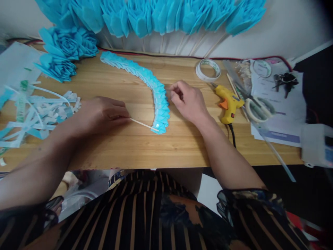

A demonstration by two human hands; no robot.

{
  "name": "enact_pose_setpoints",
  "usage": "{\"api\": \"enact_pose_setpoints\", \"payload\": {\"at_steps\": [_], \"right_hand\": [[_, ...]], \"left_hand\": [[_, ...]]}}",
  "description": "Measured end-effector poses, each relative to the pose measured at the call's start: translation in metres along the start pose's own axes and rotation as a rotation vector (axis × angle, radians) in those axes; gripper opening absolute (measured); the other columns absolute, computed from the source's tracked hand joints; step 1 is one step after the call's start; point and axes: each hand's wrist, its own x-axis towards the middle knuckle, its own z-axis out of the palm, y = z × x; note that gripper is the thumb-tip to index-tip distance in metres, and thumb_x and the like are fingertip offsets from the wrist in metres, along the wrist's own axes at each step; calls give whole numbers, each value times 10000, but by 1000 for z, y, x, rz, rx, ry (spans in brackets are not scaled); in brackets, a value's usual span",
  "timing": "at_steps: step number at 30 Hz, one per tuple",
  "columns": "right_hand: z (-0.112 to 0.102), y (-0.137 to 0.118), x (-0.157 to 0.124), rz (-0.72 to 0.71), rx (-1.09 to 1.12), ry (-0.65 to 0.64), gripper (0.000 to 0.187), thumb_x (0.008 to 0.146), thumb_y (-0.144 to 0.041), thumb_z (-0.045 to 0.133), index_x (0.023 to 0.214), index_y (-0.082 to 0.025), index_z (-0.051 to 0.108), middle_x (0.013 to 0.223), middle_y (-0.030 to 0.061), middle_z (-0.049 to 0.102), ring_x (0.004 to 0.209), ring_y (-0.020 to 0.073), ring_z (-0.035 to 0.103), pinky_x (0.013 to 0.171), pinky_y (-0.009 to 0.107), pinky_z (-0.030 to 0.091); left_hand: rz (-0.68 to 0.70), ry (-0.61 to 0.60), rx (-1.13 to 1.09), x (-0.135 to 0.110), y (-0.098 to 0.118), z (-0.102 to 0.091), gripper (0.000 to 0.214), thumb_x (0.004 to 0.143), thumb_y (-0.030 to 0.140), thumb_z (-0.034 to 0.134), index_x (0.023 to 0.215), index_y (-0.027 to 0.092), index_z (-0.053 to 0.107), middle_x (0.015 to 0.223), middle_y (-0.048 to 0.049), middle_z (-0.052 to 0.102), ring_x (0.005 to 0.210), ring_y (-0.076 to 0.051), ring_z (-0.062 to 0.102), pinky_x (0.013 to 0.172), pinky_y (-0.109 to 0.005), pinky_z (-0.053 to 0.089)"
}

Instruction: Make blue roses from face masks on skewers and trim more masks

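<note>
Stick (142, 124) pinched by the fingers of the left hand (102, 113), tip on the near end of the blue strip (160, 100), pleated but unrolled on the bench (166, 152); right hand (187, 102) beside it, fingers curled, grip unclear; finished roses (139, 17) behind.

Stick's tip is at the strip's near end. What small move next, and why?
Probably bring the right hand down to the near end of the pleated blue strip and fold that end over the stick. The left hand holds the stick, its tip over that end beside a shiny spot, perhaps glue; the right hand sits farther up the strip.
</note>
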Motion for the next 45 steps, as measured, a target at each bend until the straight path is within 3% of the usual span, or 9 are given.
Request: {"api": "enact_pose_setpoints", "payload": {"at_steps": [5, 9, 12, 15, 20, 30, 45], "right_hand": [[-17, -13, -8, 10, -32, 54, 212, 972, -294, 493, 1040, -222, 680, 876, 22, 730, 760, 176, 630, 702, 310, 435], [-44, -41, -39, -114, -123, -65, 219, 983, -284, 501, 923, -226, 704, 879, 33, 730, 812, 199, 640, 711, 322, 426], [-52, -51, -71, -222, -134, -173, 237, 1003, -286, 508, 913, -221, 717, 912, 53, 743, 860, 213, 646, 729, 334, 447], [-45, -48, -97, -282, -70, -198, 222, 1011, -282, 526, 980, -212, 734, 928, 63, 753, 863, 208, 649, 769, 346, 485], [-23, -43, -117, -301, -89, -88, 227, 994, -254, 555, 1101, -190, 745, 917, 77, 728, 811, 204, 631, 716, 351, 477], [-11, -49, -121, -300, -228, -17, 277, 996, -260, 540, 1191, -194, 725, 910, 87, 700, 812, 224, 569, 688, 364, 408], [-10, -46, -120, -308, -236, -56, 306, 998, -286, 542, 1254, -211, 693, 908, 81, 673, 823, 231, 560, 701, 371, 398]], "left_hand": [[-13, -28, -77, 0, 0, -1, 338, 1029, 334, 485, 855, 150, 709, 817, -42, 673, 717, -127, 589, 651, -239, 355], [-55, -56, -110, 0, 2, -2, 352, 1017, 342, 463, 863, 158, 721, 852, -65, 698, 735, -155, 618, 668, -266, 381], [-58, -26, -139, 1, 0, 0, 343, 999, 368, 469, 855, 189, 725, 837, -53, 701, 723, -165, 626, 653, -278, 386], [-50, -25, -209, 0, -3, 2, 311, 999, 338, 480, 886, 179, 723, 868, -52, 711, 753, -158, 627, 678, -268, 395], [-84, -21, -268, 0, -5, 2, 301, 990, 342, 493, 883, 169, 714, 890, -50, 727, 759, -150, 629, 685, -246, 399], [-90, -19, -281, 1, -5, 2, 310, 982, 350, 497, 877, 158, 718, 883, -58, 738, 776, -157, 653, 693, -240, 416], [-73, -24, -277, 0, -3, 2, 268, 1005, 273, 501, 912, 147, 718, 904, -60, 717, 793, -139, 619, 725, -248, 398]]}}
